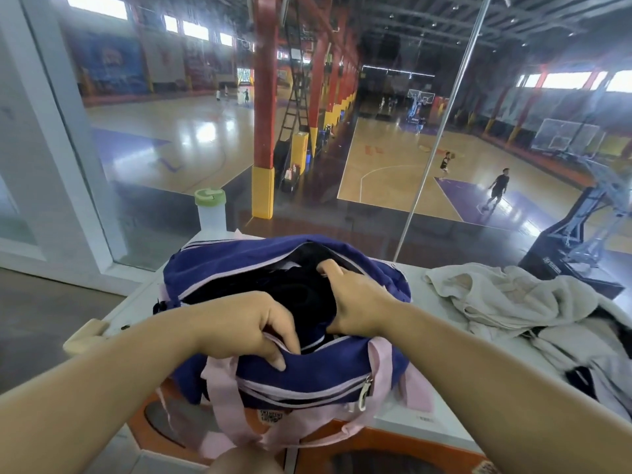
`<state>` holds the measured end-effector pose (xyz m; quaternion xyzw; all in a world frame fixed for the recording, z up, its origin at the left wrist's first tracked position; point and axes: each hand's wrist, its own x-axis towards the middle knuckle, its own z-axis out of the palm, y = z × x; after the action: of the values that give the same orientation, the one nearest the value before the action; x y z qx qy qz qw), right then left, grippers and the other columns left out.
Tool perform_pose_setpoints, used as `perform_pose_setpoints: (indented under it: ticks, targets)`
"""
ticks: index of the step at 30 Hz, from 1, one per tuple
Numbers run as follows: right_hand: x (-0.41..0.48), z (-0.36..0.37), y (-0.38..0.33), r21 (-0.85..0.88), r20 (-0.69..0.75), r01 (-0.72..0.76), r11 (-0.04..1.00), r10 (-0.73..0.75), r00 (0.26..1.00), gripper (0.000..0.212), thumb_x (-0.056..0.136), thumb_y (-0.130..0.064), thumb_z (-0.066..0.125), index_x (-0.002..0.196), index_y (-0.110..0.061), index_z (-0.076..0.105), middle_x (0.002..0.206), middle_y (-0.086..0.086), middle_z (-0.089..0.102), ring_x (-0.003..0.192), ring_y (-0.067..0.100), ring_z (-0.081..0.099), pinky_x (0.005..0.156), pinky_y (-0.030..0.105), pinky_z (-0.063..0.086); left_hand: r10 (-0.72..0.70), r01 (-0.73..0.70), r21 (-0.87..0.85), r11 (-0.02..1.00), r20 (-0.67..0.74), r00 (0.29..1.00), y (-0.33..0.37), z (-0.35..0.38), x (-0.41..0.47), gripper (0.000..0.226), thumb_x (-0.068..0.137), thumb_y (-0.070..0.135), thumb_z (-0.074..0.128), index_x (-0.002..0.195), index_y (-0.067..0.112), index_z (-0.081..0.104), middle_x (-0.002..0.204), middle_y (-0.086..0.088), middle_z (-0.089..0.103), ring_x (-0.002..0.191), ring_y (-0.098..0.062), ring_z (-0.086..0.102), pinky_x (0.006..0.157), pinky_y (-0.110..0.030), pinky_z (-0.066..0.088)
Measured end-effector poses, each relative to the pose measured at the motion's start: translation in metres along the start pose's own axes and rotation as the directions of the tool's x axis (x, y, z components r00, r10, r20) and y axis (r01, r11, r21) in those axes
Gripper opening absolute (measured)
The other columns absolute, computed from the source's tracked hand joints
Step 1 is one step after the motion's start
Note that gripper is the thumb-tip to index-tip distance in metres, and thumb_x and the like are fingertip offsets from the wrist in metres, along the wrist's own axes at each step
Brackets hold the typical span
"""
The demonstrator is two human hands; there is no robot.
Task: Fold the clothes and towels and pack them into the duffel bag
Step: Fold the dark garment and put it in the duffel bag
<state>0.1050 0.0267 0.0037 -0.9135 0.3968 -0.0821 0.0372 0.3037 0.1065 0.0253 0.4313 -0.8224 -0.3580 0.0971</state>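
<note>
The duffel bag [307,374] is positioned on the white surface [415,278], directly beneath both hands. Its shell is dark purple fabric. Pale pink trim is fitted along the zip lines, and pale pink carry straps [222,398] are draped over the near side. A metal zip puller [366,388] hangs at the near right corner, below and to the right of the left fingers. The main zip is open and the mouth is spread wide.

The near rim of the opening is gripped by the left hand [249,326]. Its fingers [290,340] are curled over the rim into the bag and the thumb is pressed on the outer face, so the rim is pinched between them.

The right hand [355,302] is placed inside the mouth, at the far right side. Its fingers [328,268] are bent downward into a black garment [294,292], which fills the interior between the two hands. The fingertips are buried in the fabric, so whether it is gripped cannot be told.

A loose heap of off-white clothes and towels [506,302] is located on the surface to the right of the right fingers, apart from the bag. A translucent bottle with a green lid [210,210] stands beyond the left fingers, behind the bag, beside the glass pane.
</note>
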Motion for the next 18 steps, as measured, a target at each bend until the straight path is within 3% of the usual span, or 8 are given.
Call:
perform_pose_setpoints:
  ticks: [5, 10, 12, 15, 18]
  targets:
    - [-0.001, -0.007, 0.015, -0.106, 0.118, -0.040, 0.994, 0.052, 0.992, 0.068, 0.065, -0.035, 0.077, 0.114, -0.014, 0.036, 0.113, 0.007, 0.058, 0.099, 0.028, 0.057, 0.079, 0.040, 0.049, -0.080, 0.082, 0.032, 0.996, -0.062, 0.995, -0.008, -0.008, -0.010, 0.027, 0.081, 0.017, 0.070, 0.085, 0.044, 0.070, 0.093, 0.031, 0.065, 0.092, 0.006, 0.060, 0.080, -0.005, 0.042]
    - [-0.002, -0.025, 0.036, -0.306, 0.214, 0.010, 0.952, 0.058, 0.975, 0.060, 0.072, -0.035, 0.071, 0.118, -0.011, 0.040, 0.121, 0.010, 0.055, 0.111, 0.029, 0.052, 0.089, 0.039, 0.046, -0.135, 0.133, -0.021, 0.991, -0.172, 0.976, -0.011, -0.012, -0.010, 0.027, 0.080, 0.017, 0.070, 0.097, 0.039, 0.071, 0.099, 0.026, 0.068, 0.094, 0.005, 0.062, 0.083, -0.011, 0.047]
    - [0.001, -0.030, 0.039, -0.304, 0.280, 0.009, 0.953, 0.080, 0.957, 0.056, 0.074, -0.032, 0.070, 0.120, -0.012, 0.045, 0.125, 0.008, 0.053, 0.113, 0.027, 0.051, 0.095, 0.038, 0.044, -0.140, 0.144, 0.001, 0.990, -0.214, 0.967, -0.010, -0.013, -0.005, 0.025, 0.081, 0.020, 0.070, 0.097, 0.039, 0.070, 0.098, 0.022, 0.069, 0.093, 0.003, 0.062, 0.084, -0.016, 0.050]
    - [0.001, -0.040, 0.037, -0.237, 0.338, -0.009, 0.971, 0.091, 0.937, 0.047, 0.075, -0.032, 0.070, 0.117, -0.019, 0.054, 0.114, 0.002, 0.061, 0.098, 0.022, 0.057, 0.082, 0.031, 0.046, -0.148, 0.166, 0.044, 0.985, -0.267, 0.952, -0.007, -0.008, 0.002, 0.015, 0.080, 0.030, 0.071, 0.091, 0.040, 0.069, 0.090, 0.016, 0.070, 0.084, -0.001, 0.062, 0.079, -0.020, 0.051]
    - [-0.010, -0.054, 0.032, -0.134, 0.291, -0.053, 0.990, 0.090, 0.952, 0.052, 0.075, -0.032, 0.073, 0.123, -0.023, 0.053, 0.113, -0.004, 0.061, 0.092, 0.014, 0.052, 0.077, 0.027, 0.040, -0.132, 0.160, 0.060, 0.985, -0.324, 0.937, 0.002, -0.002, 0.009, 0.010, 0.079, 0.038, 0.070, 0.089, 0.039, 0.070, 0.085, 0.017, 0.070, 0.082, 0.001, 0.062, 0.078, -0.021, 0.050]
